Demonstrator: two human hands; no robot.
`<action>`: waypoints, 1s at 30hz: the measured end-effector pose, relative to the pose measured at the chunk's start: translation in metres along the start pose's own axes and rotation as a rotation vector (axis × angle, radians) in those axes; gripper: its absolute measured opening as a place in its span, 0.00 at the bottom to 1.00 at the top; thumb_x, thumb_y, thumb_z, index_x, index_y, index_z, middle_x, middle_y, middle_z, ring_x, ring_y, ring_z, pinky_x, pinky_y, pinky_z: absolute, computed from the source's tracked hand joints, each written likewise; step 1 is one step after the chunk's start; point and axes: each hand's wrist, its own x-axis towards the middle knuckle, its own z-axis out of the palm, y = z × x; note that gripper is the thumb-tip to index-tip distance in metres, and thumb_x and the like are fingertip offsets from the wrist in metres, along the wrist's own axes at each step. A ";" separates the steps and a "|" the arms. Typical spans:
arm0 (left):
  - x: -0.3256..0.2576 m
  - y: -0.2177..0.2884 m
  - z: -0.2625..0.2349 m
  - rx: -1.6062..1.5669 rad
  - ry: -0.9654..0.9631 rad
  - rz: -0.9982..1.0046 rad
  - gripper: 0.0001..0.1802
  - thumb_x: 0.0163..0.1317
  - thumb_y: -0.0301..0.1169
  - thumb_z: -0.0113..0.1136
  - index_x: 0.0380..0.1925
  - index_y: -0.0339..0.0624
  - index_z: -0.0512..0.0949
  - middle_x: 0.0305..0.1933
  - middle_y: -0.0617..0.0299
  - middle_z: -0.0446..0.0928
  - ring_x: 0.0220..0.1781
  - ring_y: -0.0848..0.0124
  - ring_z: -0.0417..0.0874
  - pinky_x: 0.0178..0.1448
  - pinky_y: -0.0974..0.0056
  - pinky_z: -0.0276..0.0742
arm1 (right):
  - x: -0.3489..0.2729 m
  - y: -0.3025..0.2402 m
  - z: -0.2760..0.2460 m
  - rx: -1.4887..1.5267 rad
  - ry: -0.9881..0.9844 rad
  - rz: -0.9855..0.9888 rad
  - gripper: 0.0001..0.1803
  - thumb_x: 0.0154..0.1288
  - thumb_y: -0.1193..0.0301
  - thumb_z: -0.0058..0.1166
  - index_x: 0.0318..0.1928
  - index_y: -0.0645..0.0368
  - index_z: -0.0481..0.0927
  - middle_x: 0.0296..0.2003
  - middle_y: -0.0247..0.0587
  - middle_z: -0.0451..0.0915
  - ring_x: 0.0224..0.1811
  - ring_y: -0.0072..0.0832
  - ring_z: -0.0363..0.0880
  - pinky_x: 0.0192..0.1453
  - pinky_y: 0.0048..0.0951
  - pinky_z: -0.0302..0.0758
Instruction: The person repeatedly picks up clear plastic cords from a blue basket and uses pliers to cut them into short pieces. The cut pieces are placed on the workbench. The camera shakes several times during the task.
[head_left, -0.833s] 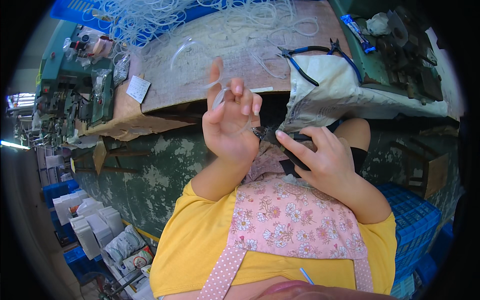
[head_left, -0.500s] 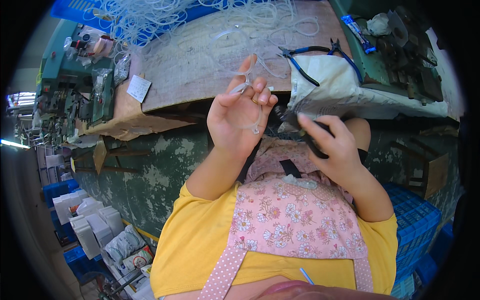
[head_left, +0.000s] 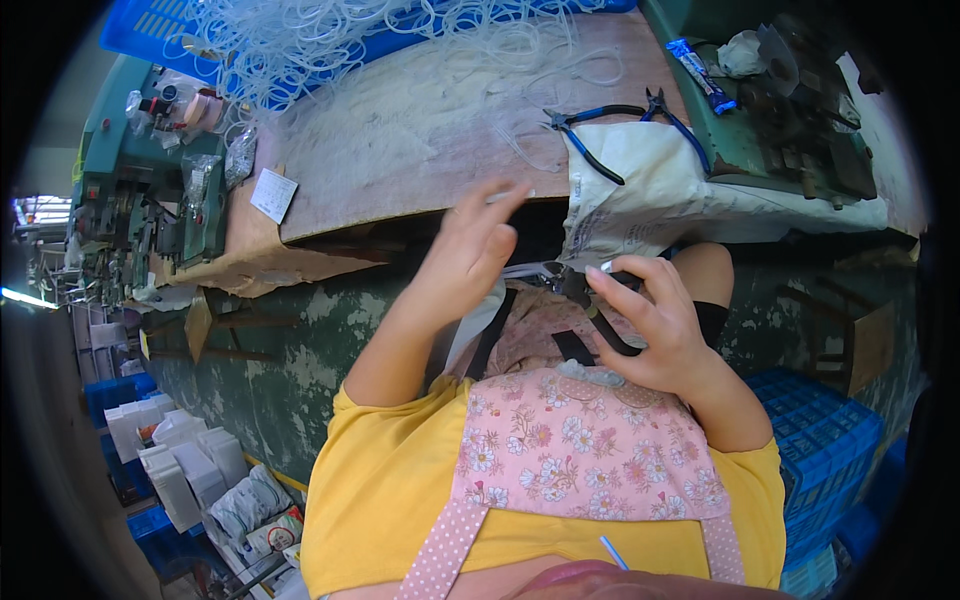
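Note:
My right hand (head_left: 655, 325) is closed around dark-handled pliers (head_left: 603, 325) in front of the apron, with their head pointing left. A pale, clear strip, possibly plastic tubing (head_left: 525, 270), shows right beside the pliers' head. My left hand (head_left: 462, 262) is raised near the table's front edge, its fingers stretched out and somewhat smeared by motion. Nothing can be made out in its grasp. Beyond it, a loose loop of clear tubing (head_left: 525, 140) lies on the wooden tabletop (head_left: 390, 150).
A blue basket (head_left: 135, 28) heaped with clear tubing (head_left: 290, 50) stands at the back. Two blue-handled cutters (head_left: 600, 155) (head_left: 680, 130) lie on a white sack (head_left: 640, 200) at the right. Green machines (head_left: 200, 210) flank the table, and blue crates (head_left: 820, 440) stand at lower right.
The tubing loop that hung from my left hand no longer shows in it; that hand has turned over, fingers stretched forward. My right hand has come slightly lower and left with the pliers.

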 end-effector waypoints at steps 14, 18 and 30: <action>0.097 -0.087 0.001 0.653 0.118 0.447 0.13 0.65 0.35 0.56 0.46 0.42 0.76 0.64 0.54 0.71 0.72 0.56 0.63 0.74 0.48 0.58 | -0.008 0.002 0.006 0.135 -0.070 0.035 0.40 0.43 0.73 0.67 0.62 0.51 0.74 0.48 0.48 0.72 0.47 0.44 0.74 0.52 0.39 0.72; 0.083 -0.088 0.005 0.502 0.027 0.368 0.14 0.64 0.34 0.58 0.47 0.39 0.75 0.63 0.52 0.70 0.71 0.53 0.65 0.73 0.48 0.59 | -0.007 0.005 0.008 0.156 -0.102 0.085 0.40 0.45 0.74 0.67 0.63 0.53 0.72 0.50 0.49 0.72 0.49 0.45 0.74 0.54 0.39 0.73; 0.051 -0.040 -0.009 -0.209 0.320 0.203 0.11 0.68 0.35 0.55 0.37 0.37 0.74 0.40 0.54 0.75 0.50 0.57 0.75 0.62 0.52 0.68 | -0.003 0.004 -0.001 0.470 -0.149 0.383 0.46 0.53 0.72 0.63 0.72 0.57 0.57 0.47 0.45 0.71 0.47 0.30 0.73 0.51 0.28 0.71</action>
